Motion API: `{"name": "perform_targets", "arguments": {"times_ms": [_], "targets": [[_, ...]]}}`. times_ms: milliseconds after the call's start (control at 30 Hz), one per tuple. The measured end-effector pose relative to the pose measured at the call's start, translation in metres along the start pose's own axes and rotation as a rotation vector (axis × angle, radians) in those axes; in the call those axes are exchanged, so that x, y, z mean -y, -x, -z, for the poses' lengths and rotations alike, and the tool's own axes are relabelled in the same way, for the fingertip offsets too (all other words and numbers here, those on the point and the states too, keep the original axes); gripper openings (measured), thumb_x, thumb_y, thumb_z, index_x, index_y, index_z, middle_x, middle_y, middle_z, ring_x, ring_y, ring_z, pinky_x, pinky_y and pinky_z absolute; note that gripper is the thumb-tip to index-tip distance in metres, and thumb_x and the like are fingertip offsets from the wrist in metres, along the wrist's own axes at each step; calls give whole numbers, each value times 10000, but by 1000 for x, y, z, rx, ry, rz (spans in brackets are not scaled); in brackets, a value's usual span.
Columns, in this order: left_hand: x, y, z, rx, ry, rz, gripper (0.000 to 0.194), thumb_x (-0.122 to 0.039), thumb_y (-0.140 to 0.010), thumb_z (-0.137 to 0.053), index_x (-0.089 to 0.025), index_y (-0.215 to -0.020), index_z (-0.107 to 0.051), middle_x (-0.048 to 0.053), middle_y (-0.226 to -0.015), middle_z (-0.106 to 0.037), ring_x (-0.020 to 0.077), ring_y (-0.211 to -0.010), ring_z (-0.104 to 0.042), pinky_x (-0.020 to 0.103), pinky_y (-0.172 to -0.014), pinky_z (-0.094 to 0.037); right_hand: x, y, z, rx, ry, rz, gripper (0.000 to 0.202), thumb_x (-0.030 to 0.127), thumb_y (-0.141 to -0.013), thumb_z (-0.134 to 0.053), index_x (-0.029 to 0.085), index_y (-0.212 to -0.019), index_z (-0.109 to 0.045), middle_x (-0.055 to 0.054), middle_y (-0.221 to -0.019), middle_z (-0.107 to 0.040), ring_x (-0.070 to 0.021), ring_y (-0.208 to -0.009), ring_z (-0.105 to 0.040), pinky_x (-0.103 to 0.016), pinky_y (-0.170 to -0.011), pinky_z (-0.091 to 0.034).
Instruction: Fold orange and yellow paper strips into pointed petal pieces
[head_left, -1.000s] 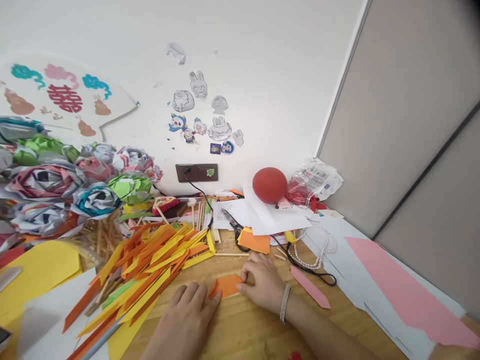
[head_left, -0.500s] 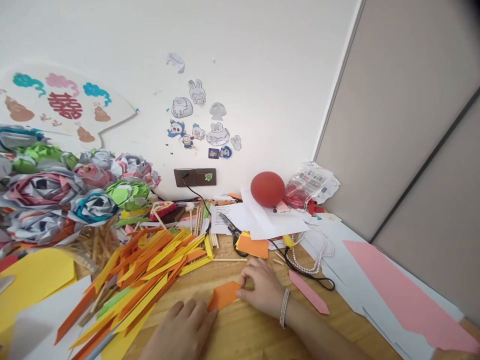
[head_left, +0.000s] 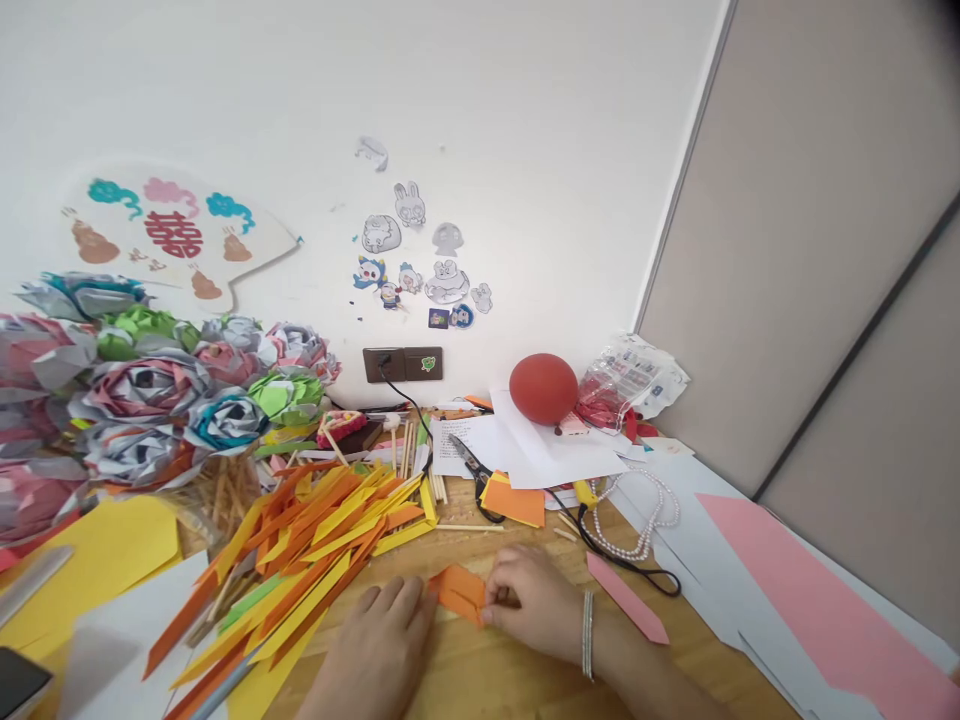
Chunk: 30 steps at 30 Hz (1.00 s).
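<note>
A small folded sheet of orange paper (head_left: pixel 459 592) lies on the wooden table between my hands. Its surface shows a crease and a raised flap along the lower right. My right hand (head_left: pixel 531 605), wearing a silvery bracelet (head_left: pixel 588 635), pinches the right edge between thumb and forefinger. On the other side, my left hand (head_left: pixel 382 640) rests palm down, its fingers loosely extended on the table and its thumb side against the paper's left corner. Left of that hand lies a heap of folded orange and yellow paper strips (head_left: pixel 315 545).
Scissors (head_left: pixel 480 475) lie beyond the hands, partly under an orange-and-yellow paper stack (head_left: pixel 514 500). A red balloon (head_left: pixel 544 388) rests on white sheets. Bead strings (head_left: pixel 637 545), a black cord and a pink strip (head_left: pixel 626 598) lie right. Paper flowers (head_left: pixel 150 390) fill the left.
The view has shifted slightly left and up. The orange paper has been turned and its right part now shows a lifted fold. My right fingers have moved down along its edge.
</note>
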<state>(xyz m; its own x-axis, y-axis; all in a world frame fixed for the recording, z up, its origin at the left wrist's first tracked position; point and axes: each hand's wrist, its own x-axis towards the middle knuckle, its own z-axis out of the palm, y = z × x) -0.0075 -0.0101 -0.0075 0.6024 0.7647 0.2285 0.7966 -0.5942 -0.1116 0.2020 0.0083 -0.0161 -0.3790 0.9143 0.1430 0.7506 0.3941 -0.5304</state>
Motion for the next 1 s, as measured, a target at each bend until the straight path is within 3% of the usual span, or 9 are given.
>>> {"name": "perform_targets", "arguments": {"times_ms": [233, 367, 433, 533, 667, 767, 900, 1000], "targets": [[5, -5, 1, -112, 137, 39, 169, -328, -839, -544, -218, -885, -663, 53, -901, -629, 221, -844, -583, 331, -739, -480, 31, 11, -13, 89, -160, 135, 133, 128, -685, -676, 205, -792, -694, -2, -786, -606, -146, -744, -568, -222, -655, -411], [10, -5, -5, -102, 201, -21, 263, -386, -810, -613, -254, -1036, -644, 56, -991, -626, 226, -899, -583, 334, -775, -489, 24, 8, -4, -74, -183, 127, 239, 77, -734, -597, 196, -925, -678, -15, -819, -611, -145, -750, -566, -234, -678, -427], [15, -5, -10, -112, 217, -90, 285, -375, -804, -628, -305, -1080, -630, 46, -1038, -620, 230, -937, -580, 336, -802, -484, 15, 5, 2, -166, -94, 152, 274, 64, -748, -577, 206, -965, -665, -27, -899, -620, -167, -849, -554, -274, -764, -419], [21, -5, -15, -168, 219, -141, 283, -363, -800, -635, -341, -1082, -629, 40, -1079, -610, 246, -985, -561, 355, -829, -472, 3, 3, 7, -123, 100, 316, 237, 69, -760, -569, 222, -916, -662, -18, -951, -627, -178, -885, -532, -300, -781, -403], [26, -6, -14, -221, 225, -106, 127, -304, -852, -560, -273, -898, -674, 49, -1048, -609, 234, -953, -552, 347, -799, -472, -3, 0, 6, -71, 305, 509, 163, 122, -846, -511, 198, -941, -621, -15, -999, -646, -173, -876, -532, -302, -764, -403], [26, -7, -11, -207, 249, -97, 232, -237, -900, -463, -222, -750, -640, 32, -895, -616, 192, -837, -561, 297, -724, -467, -3, -2, 1, -83, 418, 622, 149, 150, -893, -459, 176, -881, -605, -32, -946, -654, -162, -833, -536, -288, -719, -411], [26, -6, -13, -115, 251, -119, 251, -188, -922, -398, -224, -799, -614, -5, -780, -600, 161, -731, -563, 266, -659, -447, -6, -5, -6, -128, 500, 624, 161, 183, -909, -448, 185, -825, -585, -31, -795, -627, -158, -763, -526, -278, -649, -395], [28, -5, -18, -199, 254, -184, 273, -247, -948, -354, -224, -856, -610, -5, -756, -605, 157, -694, -566, 259, -639, -445, -8, -6, -9, -157, 535, 595, 165, 195, -904, -465, 192, -775, -568, -12, -727, -597, -159, -702, -499, -280, -586, -355]]}}
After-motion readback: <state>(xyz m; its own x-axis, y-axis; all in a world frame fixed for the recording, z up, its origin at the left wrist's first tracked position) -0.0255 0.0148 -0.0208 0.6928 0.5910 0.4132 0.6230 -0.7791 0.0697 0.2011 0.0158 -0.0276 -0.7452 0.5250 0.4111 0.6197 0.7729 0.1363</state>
